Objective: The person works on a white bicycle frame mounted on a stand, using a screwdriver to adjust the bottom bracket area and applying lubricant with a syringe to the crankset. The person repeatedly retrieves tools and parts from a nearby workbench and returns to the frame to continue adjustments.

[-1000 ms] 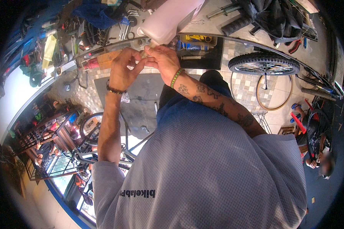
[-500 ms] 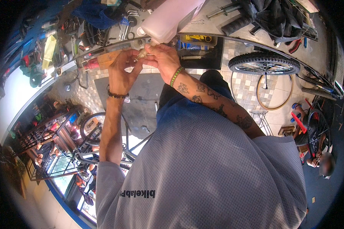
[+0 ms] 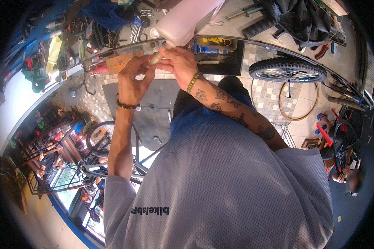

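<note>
My left hand (image 3: 133, 79), wearing a dark beaded bracelet, has its fingertips pinched at a small pale piece (image 3: 155, 59). From the other side, the fingers of my right hand (image 3: 183, 66) close on the same piece, whose kind I cannot make out. A large translucent pinkish bottle (image 3: 187, 21) is right beyond my right hand, its narrower end reaching down to the fingers. Whether the pale piece joins the bottle is hidden by my fingers. Below my left hand's far side is an orange-brown wooden block or drawer front (image 3: 120, 63).
On the workbench (image 3: 232, 23) lie several wrenches (image 3: 136, 31), a black handlebar grip (image 3: 257, 28) and a heap of black material (image 3: 301, 20). An open drawer (image 3: 220, 62) holds tools. A bicycle wheel (image 3: 287, 70) stands at right. Farther right, another person (image 3: 340, 176) is beside a wheel.
My hands stay together at the pale piece, with only a slight shift of the fingers and right wrist. The bottle has barely moved.
</note>
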`<act>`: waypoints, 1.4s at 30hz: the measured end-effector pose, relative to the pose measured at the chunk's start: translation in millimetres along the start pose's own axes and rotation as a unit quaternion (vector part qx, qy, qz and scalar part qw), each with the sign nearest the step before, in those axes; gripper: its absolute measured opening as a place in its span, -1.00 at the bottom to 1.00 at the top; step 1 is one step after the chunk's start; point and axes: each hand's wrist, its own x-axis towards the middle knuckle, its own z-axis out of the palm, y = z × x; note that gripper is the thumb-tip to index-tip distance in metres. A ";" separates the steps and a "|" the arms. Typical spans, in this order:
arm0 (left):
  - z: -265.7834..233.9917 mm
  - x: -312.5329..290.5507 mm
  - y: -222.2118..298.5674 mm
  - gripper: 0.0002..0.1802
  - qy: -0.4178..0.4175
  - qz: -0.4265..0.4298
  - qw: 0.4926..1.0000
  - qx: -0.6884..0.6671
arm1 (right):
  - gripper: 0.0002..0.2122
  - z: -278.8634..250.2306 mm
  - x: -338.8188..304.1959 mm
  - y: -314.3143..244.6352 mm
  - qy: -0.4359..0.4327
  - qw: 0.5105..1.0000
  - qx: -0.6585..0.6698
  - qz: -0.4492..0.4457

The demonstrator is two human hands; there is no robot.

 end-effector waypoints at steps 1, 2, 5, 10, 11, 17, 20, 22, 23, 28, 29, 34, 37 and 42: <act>-0.6 0.0 -0.1 -0.61 -0.004 0.003 1.000 -0.003 | -0.71 0.3 -0.8 -0.3 0.001 1.000 -0.001 -0.001; -1.2 0.5 0.3 -0.60 -0.008 0.006 1.000 -0.005 | -0.72 0.3 -1.2 -0.5 0.002 1.000 -0.002 -0.002; -1.3 3.5 7.9 -0.55 -0.006 0.046 0.999 0.006 | -0.73 0.1 -2.0 -1.4 0.001 1.000 0.000 -0.003; -0.4 -1.4 6.4 -0.59 0.012 0.035 0.999 0.004 | -0.75 2.8 -4.4 -3.3 0.008 1.000 0.001 0.007; -0.1 -2.2 4.8 -0.59 0.015 0.023 1.000 -0.001 | -0.76 3.2 -4.4 -3.6 0.010 1.000 0.003 0.008; -2.5 -2.2 9.7 -0.61 0.015 0.050 0.998 0.022 | -0.76 2.3 -3.3 -3.0 -0.001 1.000 0.010 -0.004; -4.2 -2.1 12.9 -0.67 0.001 0.029 0.999 0.023 | -0.76 0.7 -0.2 -2.0 -0.004 1.000 0.001 -0.001; -4.4 -2.1 12.0 -0.66 -0.008 0.024 0.999 0.028 | -0.75 -1.7 2.0 -1.7 -0.014 1.000 0.001 -0.005; -4.9 -2.7 11.7 -0.66 -0.012 0.020 0.999 0.031 | -0.74 -1.0 1.4 -2.8 -0.019 1.000 0.000 -0.006; -6.5 -3.0 12.1 -0.63 -0.023 0.028 0.999 0.035 | -0.72 -0.9 -1.0 -5.8 -0.014 1.000 -0.014 0.001; -7.1 -2.8 11.9 -0.62 -0.026 0.030 0.999 0.036 | -0.72 -1.8 -0.4 -5.0 -0.014 1.000 -0.015 0.001; -11.5 -2.1 11.0 -0.60 -0.057 0.027 0.998 0.031 | -0.72 -4.0 0.4 -3.3 -0.017 1.000 -0.016 -0.006; -14.9 -2.1 12.3 -0.58 -0.077 0.022 0.997 0.016 | -0.74 -3.7 -0.7 -4.0 -0.016 1.000 -0.014 -0.010; -17.7 -2.2 19.3 -0.44 -0.089 0.004 0.996 -0.024 | -0.76 -4.2 -1.3 -1.7 -0.009 1.000 -0.004 -0.013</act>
